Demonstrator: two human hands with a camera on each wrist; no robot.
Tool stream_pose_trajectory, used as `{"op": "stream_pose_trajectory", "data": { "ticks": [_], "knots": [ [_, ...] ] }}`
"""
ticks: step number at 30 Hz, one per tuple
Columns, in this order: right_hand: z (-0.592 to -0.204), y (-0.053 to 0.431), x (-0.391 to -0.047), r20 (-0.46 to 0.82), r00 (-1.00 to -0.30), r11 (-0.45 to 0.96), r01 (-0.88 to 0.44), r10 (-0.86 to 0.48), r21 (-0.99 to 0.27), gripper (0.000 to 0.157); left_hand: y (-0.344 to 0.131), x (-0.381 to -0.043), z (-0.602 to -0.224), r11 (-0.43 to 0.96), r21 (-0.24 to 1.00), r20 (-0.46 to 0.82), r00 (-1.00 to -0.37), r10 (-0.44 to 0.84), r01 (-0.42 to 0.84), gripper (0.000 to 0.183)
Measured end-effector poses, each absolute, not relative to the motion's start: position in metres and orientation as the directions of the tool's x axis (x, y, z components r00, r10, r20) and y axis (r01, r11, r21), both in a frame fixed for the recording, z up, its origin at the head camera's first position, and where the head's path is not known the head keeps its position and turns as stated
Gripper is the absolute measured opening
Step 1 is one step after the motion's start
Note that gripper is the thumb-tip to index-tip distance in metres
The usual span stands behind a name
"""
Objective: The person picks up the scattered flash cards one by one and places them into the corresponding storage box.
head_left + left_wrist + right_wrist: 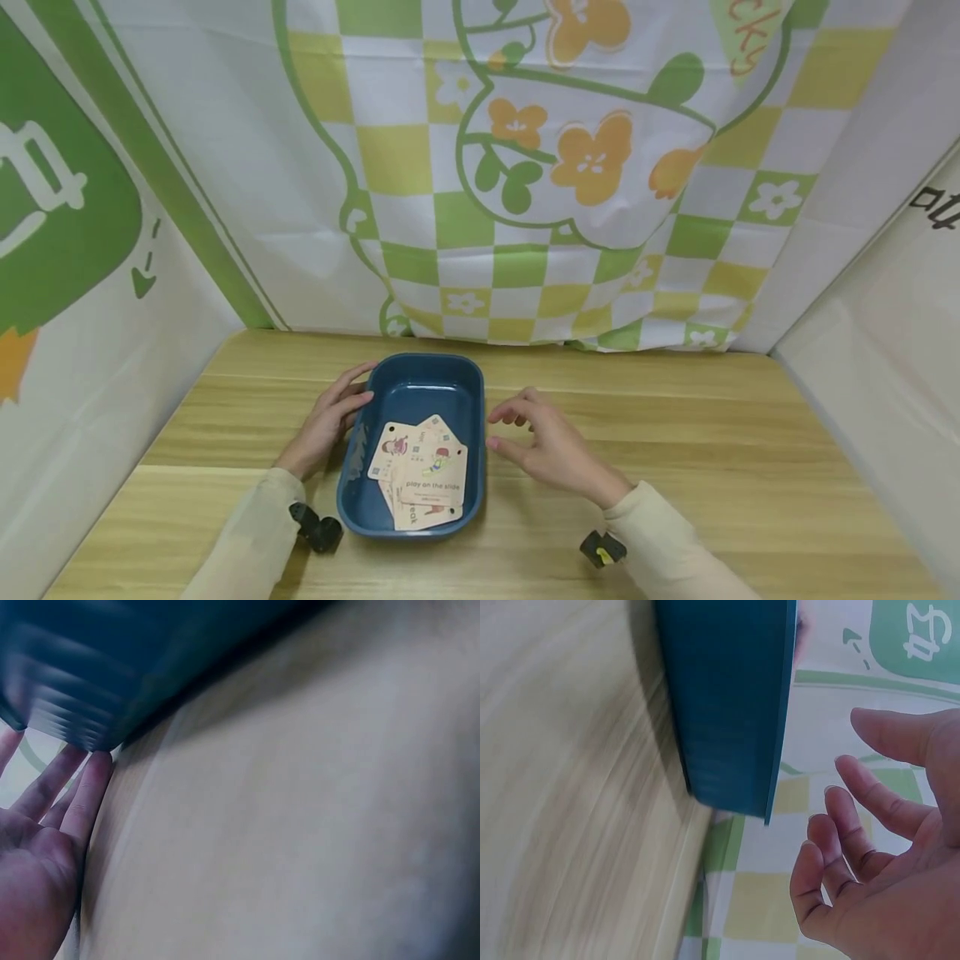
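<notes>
A deep blue rectangular tray (pixel 427 363) sits on the wooden table with several printed cards piled inside. The top card (pixel 435 477) reads "play on the slide" and carries a small drawing; others lie partly hidden beneath it. My left hand (pixel 324 427) rests at the tray's left side, and in the left wrist view its nearly straight fingers (pixel 88 791) touch the outer wall. To the right of the tray my right hand (pixel 551 442) is held with loosely bent fingers and nothing between them. The right wrist view shows a gap between that hand (pixel 885 840) and the tray wall (pixel 727 705).
The wooden table (pixel 675 417) stretches to both sides of the tray. A checked, flowered cloth (pixel 517 275) hangs along its back edge. Printed white panels stand at left and right. Dark wrist devices (pixel 318 529) are on both sleeves.
</notes>
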State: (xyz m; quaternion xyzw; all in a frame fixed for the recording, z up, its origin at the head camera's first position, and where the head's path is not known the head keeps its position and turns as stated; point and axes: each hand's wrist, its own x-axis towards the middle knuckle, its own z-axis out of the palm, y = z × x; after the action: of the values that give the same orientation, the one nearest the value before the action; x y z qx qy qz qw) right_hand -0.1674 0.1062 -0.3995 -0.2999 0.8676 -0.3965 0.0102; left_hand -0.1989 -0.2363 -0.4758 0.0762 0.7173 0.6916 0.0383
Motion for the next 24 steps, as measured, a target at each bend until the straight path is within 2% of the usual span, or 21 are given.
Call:
{"op": "stream_pose_trajectory", "data": {
  "ticks": [6, 17, 24],
  "knots": [
    [-0.399, 0.119, -0.168, 0.233, -0.837, 0.537, -0.506, -0.496, -0.675, 0.023, -0.237, -0.199, -0.476, 0.061, 0.997, 0.034, -0.987, 0.159, 0.044, 0.057],
    [-0.397, 0.13, -0.172, 0.259, -0.841, 0.568, -0.517, -0.474, -0.641, 0.026, -0.235, -0.199, -0.475, 0.024, 0.999, 0.038, -0.987, 0.157, 0.042, 0.056],
    [-0.401, 0.143, -0.177, 0.335, -0.827, 0.577, -0.557, -0.452, -0.597, 0.032, -0.236, -0.2, -0.476, 0.021, 0.999, 0.037, -0.988, 0.153, 0.041, 0.055]
  ]
}}
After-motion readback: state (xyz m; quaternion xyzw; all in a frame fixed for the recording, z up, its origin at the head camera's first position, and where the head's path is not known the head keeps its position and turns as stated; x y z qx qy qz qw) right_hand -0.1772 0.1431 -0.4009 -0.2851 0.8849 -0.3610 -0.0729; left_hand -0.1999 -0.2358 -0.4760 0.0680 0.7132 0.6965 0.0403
